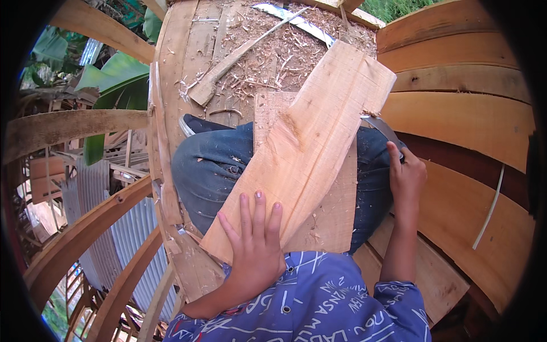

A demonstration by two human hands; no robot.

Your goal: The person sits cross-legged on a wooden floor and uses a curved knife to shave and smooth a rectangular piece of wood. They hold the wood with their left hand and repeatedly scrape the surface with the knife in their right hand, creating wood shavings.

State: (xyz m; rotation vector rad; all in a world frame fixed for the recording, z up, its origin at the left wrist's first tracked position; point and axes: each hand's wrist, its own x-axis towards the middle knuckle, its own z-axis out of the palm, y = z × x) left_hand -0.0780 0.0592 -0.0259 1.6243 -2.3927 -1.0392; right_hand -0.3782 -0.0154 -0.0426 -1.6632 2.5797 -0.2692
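A wide, pale wooden plank [319,142] lies slantwise over my lap, its far end up to the right. My left hand [256,231] rests flat on the plank's near end, fingers stretched out. In my right hand [405,171] is a knife [384,129] with a curved blade; its handle is mostly hidden by the fingers. The blade's tip meets the plank's right edge, where a small curl of shaved wood [371,113] sits. Under the plank lies a second flat board [327,231] across my crossed legs. A rough darker patch marks the plank's middle.
Wood shavings [268,62] cover the floor ahead. A long blade [296,23] and a tapered wooden stick [228,68] lie among them. Plank walls [456,119] rise close on the right. Open rails [85,225] run along the left, with corrugated metal sheets [139,251] below.
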